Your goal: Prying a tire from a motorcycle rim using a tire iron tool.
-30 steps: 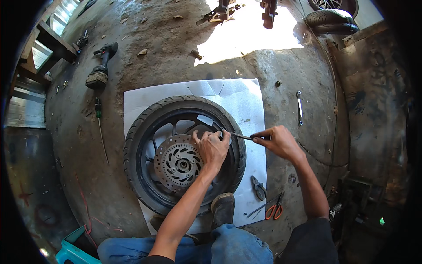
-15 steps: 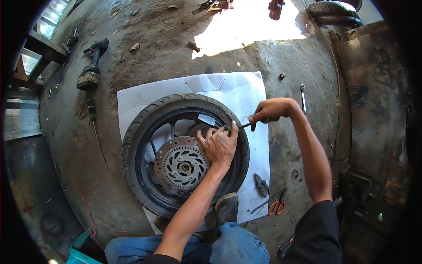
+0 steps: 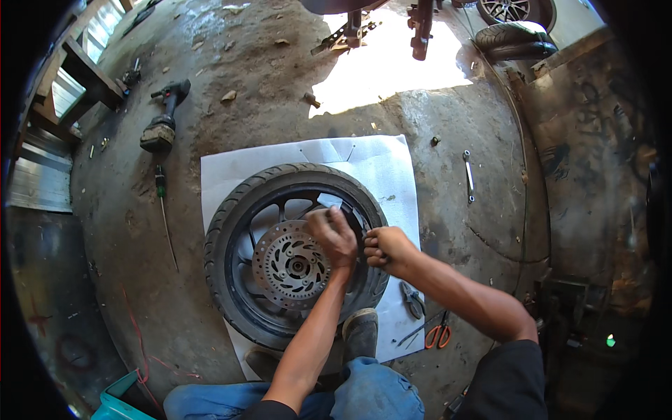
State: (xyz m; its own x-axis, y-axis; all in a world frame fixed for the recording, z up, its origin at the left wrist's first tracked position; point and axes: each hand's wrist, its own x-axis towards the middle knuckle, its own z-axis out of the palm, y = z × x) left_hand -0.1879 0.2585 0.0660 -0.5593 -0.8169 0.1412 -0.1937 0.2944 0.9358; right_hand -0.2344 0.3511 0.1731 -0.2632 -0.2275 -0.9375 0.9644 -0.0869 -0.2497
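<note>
A motorcycle wheel with a black tyre (image 3: 231, 203) lies flat on a white sheet (image 3: 399, 203), its perforated brake disc (image 3: 269, 276) facing up. Over the rim's right part is my left hand (image 3: 332, 236), its fingers smeared by motion; whether it grips anything cannot be told. My right hand (image 3: 388, 250) is closed in a fist above the tyre's right side, close to the left one. What the fist holds is mostly hidden. A small pale patch (image 3: 329, 201) shows at the rim's inner edge. My shoe (image 3: 360, 329) rests against the tyre's lower right.
On the sheet's right lie pliers (image 3: 413, 301) and orange-handled scissors (image 3: 439, 336). A spanner (image 3: 469, 176) is farther right. At left are a cordless power tool (image 3: 162, 119) and a screwdriver (image 3: 162, 189). Loose tyres (image 3: 514, 38) stand far right.
My right hand has come down and left, turning into a fist over the tyre; the thin dark rod it held is no longer clearly visible. My left hand has lifted off the rim's edge.
</note>
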